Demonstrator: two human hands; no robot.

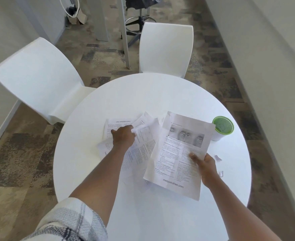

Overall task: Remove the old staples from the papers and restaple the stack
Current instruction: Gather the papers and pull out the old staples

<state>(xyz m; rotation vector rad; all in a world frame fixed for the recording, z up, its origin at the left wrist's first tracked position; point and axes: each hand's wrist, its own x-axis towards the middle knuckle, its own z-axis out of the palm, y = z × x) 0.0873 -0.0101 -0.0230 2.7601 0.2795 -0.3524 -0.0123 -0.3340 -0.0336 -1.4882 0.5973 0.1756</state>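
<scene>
Several loose printed sheets (139, 143) lie fanned in the middle of the round white table (160, 94). My left hand (123, 136) reaches over them and pinches the edge of one creased sheet (144, 128). My right hand (206, 165) holds a printed page with a picture of eyes (179, 153) at its right edge, thumb on top, lifted a little above the table. No stapler or staple remover shows in view.
A white cup with a green mesh insert (222, 127) stands at the table's right. Two small paper scraps (218, 158) lie by my right hand. Two white chairs (39, 79) stand behind the table on the carpet.
</scene>
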